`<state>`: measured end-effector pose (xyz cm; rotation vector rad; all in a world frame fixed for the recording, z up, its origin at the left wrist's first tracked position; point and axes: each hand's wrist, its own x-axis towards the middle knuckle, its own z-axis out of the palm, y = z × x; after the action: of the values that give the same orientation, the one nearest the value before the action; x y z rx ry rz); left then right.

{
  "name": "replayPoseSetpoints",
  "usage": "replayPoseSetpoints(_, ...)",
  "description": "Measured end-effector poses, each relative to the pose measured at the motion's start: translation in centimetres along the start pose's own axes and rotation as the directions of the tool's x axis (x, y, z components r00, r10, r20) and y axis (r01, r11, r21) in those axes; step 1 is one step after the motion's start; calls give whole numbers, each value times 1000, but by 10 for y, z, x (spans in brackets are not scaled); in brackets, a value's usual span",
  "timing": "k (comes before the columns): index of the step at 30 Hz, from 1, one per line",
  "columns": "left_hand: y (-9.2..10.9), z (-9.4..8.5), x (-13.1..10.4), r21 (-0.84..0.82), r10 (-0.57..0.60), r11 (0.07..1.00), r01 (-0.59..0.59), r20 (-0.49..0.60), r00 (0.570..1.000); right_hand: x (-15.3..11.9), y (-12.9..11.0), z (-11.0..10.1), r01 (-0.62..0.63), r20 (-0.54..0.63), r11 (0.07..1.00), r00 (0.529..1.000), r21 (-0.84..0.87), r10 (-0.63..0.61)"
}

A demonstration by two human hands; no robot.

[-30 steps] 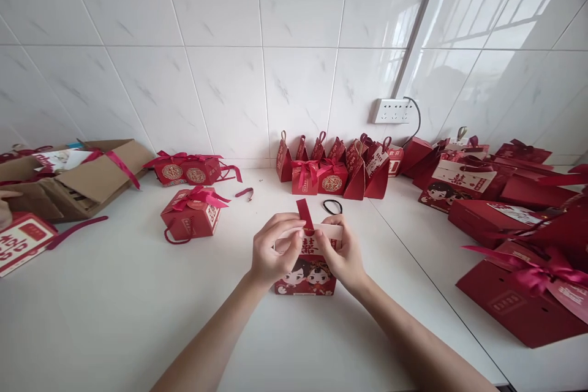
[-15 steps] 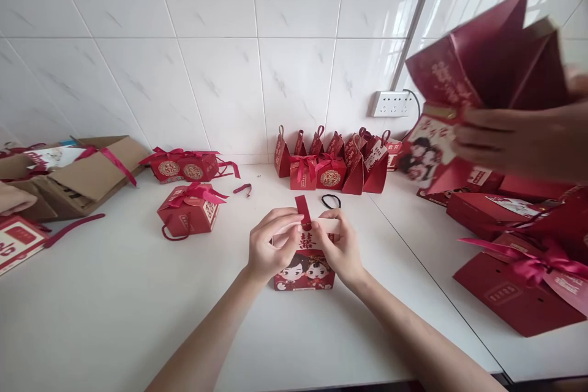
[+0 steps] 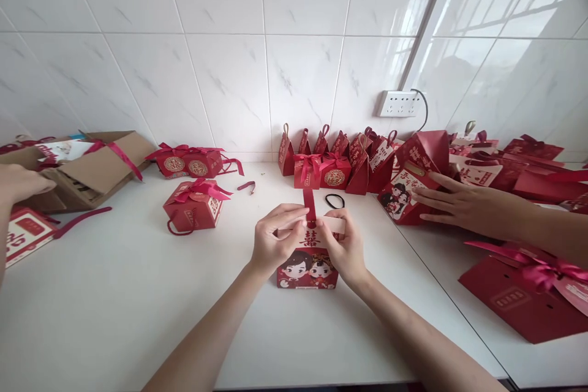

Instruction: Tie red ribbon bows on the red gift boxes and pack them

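A small red-and-white card box (image 3: 307,269) printed with two cartoon figures is being held upright on the white surface (image 3: 184,318), at the lower centre of the frame. Its pale top edge is being gripped at one side by the left hand (image 3: 279,237) and at the other by the right hand (image 3: 342,246), the fingers of both being closed in a pinch. Between them a flat dark-red strip (image 3: 310,203) is being left standing above the top. The top edge is apparently being worked at beside the strip; for the next move, the pinch would be needing to be kept steady and the strip uncrushed.

Just beyond, a thin black loop (image 3: 335,207) is being left lying. At right, a red patterned paper box (image 3: 407,184) is being touched by a co-worker's hand (image 3: 452,199); at the left edge, another person's hand (image 3: 25,184) is being seen near a brown cardboard carton (image 3: 103,168).
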<state>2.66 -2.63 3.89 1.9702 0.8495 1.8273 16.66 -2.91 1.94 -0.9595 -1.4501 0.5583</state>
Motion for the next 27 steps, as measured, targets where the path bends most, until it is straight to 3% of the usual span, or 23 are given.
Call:
replayPoseSetpoints(7,1,-1,-1,-112,-224,966,233,90,970,-1,0,-1,-14,15,1000,1000,21,14)
replayPoseSetpoints(11,1,-1,-4,-168,-293,934,315,143,946,0,-1,-1,-1,23,999,1000,37,0)
replayPoseSetpoints(17,0,0,-5,-186,-300,928,322,137,944,-2,1,0,-35,55,998,998,48,32)
replayPoseSetpoints(27,2,0,-3,-166,-273,944,286,100,957,-2,-3,-2,-30,8,999,1000,-20,30)
